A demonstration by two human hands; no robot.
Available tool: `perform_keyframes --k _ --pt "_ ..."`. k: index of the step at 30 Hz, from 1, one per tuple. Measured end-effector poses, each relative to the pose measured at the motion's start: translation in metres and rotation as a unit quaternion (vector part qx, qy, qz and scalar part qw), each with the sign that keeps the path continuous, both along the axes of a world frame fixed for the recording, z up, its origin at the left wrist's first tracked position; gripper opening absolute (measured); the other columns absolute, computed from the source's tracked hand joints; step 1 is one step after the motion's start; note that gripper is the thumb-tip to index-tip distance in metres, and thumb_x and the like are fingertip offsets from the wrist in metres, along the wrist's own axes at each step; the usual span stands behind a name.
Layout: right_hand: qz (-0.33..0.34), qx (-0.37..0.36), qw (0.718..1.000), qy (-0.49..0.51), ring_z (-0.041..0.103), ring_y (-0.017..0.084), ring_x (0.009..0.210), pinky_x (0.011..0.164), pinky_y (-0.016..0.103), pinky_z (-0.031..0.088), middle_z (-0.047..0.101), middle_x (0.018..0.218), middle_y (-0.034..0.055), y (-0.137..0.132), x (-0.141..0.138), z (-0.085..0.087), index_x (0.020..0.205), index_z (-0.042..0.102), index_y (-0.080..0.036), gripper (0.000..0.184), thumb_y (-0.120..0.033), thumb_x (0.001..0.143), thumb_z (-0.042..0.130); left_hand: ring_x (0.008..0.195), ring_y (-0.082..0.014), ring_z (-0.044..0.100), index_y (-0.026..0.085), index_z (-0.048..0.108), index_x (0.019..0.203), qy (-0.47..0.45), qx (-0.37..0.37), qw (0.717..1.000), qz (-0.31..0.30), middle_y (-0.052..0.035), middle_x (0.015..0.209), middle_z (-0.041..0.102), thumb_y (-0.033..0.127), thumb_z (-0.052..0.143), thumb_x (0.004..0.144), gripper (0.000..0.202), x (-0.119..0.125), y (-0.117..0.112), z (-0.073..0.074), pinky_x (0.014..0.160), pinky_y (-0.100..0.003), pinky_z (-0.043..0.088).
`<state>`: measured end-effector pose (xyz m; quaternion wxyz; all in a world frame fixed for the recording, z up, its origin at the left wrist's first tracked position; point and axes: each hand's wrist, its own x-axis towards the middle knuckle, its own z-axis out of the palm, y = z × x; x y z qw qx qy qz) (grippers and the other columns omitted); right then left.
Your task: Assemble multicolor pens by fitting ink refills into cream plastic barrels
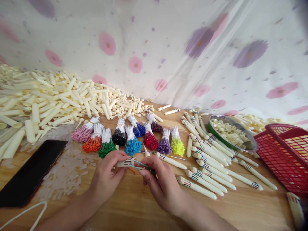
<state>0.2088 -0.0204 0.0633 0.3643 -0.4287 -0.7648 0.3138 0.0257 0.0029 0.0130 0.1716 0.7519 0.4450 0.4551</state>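
Note:
My left hand (107, 175) is closed, pinching a short cream slotted pen barrel (124, 163) between thumb and fingers. My right hand (165, 184) is closed on thin tweezers (139, 165), whose two slim prongs reach to the barrel's right end. What sits between the prongs is too small to make out. Just beyond my hands stand banded bundles of thin white sticks with coloured ends, among them green (107, 147), light blue (132, 145), red (150, 140) and purple (164, 144). A cream pen (172, 161) lies right behind my right hand.
Several multicolour pens (211, 166) lie in rows on the right, beside a green-sided bowl (251, 146) of small cream parts and a red basket (284, 154). Cream tubes (60, 99) heap at the back left. A black phone (31, 173) rests near clear small pieces (64, 176).

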Motion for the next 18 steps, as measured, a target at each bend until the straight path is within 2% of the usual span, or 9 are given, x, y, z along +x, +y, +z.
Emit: perform_keyframes --k 3,6,9,12,15,18 --pt "-0.003 -0.01 0.999 0.041 0.053 0.009 0.055 0.052 0.019 0.039 0.058 0.068 -0.0014 0.002 0.001 -0.006 0.093 0.046 -0.02 0.007 -0.023 0.09 0.042 0.082 -0.0161 0.063 0.021 0.059 0.082 -0.003 -0.006 1.0 -0.004 -0.0021 0.085 0.066 0.004 0.054 0.072 0.021 0.001 -0.001 0.0 0.073 -0.026 0.051" --pt "-0.007 -0.099 0.988 0.12 0.056 0.01 0.057 0.052 0.02 0.041 0.06 0.072 -0.0001 0.005 -0.001 -0.013 0.093 0.045 -0.02 0.009 -0.029 0.091 0.042 0.08 -0.0156 0.064 0.021 0.059 0.08 -0.019 -0.008 1.0 0.007 -0.0018 0.083 0.067 0.004 0.053 0.071 0.019 0.001 0.001 0.0 0.072 -0.026 0.051" --pt "0.008 -0.214 0.95 0.228 0.06 0.01 0.059 0.043 0.018 0.037 0.064 0.089 0.0051 0.01 -0.003 -0.018 0.089 0.041 -0.021 0.018 -0.038 0.09 0.044 0.078 -0.0146 0.064 0.021 0.057 0.077 -0.042 -0.041 0.998 0.004 -0.0012 0.08 0.066 0.005 0.053 0.071 0.017 0.0 0.004 0.0 0.068 -0.024 0.052" --pt "0.037 -0.292 0.91 0.293 0.061 0.01 0.053 0.037 0.015 0.033 0.066 0.09 0.0058 0.018 -0.003 -0.021 0.086 0.038 -0.021 0.026 -0.045 0.085 0.049 0.075 -0.0138 0.064 0.02 0.056 0.074 -0.064 -0.083 0.994 -0.005 -0.0008 0.079 0.065 0.006 0.053 0.069 0.015 0.0 0.006 -0.002 0.064 -0.022 0.052" --pt "0.05 -0.314 0.898 0.304 0.06 0.008 0.049 0.036 0.014 0.032 0.067 0.088 0.0052 0.023 -0.002 -0.02 0.084 0.038 -0.02 0.03 -0.047 0.083 0.052 0.075 -0.014 0.064 0.02 0.056 0.074 -0.066 -0.091 0.994 -0.003 -0.0013 0.079 0.065 0.005 0.052 0.068 0.017 -0.001 0.006 -0.006 0.065 -0.022 0.052" --pt "0.022 -0.329 0.897 0.294 0.058 0.006 0.047 0.035 0.013 0.029 0.067 0.085 0.004 0.025 -0.002 -0.017 0.082 0.04 -0.019 0.031 -0.047 0.081 0.054 0.076 -0.0149 0.064 0.019 0.058 0.075 -0.053 -0.078 0.996 0.007 -0.0024 0.08 0.066 0.005 0.052 0.068 0.017 -0.001 0.005 -0.008 0.066 -0.024 0.051"
